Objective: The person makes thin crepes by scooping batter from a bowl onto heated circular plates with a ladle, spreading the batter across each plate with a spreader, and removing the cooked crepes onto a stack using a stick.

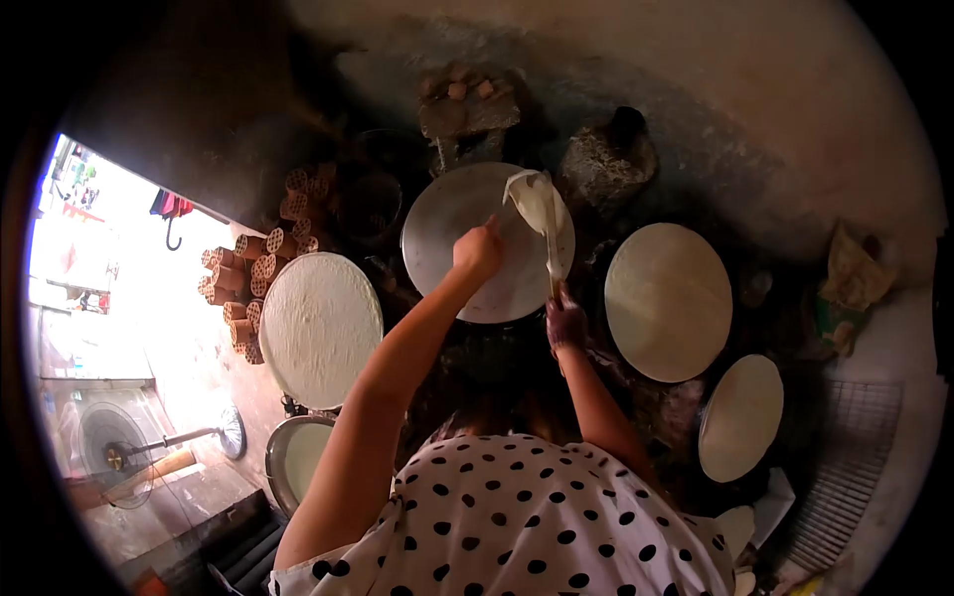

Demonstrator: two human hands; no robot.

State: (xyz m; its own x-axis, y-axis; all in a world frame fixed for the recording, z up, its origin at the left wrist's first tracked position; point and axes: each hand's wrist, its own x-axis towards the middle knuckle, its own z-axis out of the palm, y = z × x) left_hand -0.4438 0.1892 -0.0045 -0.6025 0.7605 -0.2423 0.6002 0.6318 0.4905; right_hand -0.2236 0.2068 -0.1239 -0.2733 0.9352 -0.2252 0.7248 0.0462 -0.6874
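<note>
Head view: right hand (567, 322) wraps stick (555, 286) by near right edge of round griddle (442, 233), perhaps so fingers need not reach over it. Limp white sheet (538, 205) gathers at stick's end, by far right edge. Left hand (481, 252) over middle, one finger extended; grip, contact: cannot tell.

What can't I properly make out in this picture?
All in the head view:
Slim, light-coloured stick: its lower end is hidden by the right hand.
Round metal basin: its right side is hidden by the left arm.
Left hand: whether it touches the round grey plate, too small to tell.
Bright opening: details washed out by glare.
</note>
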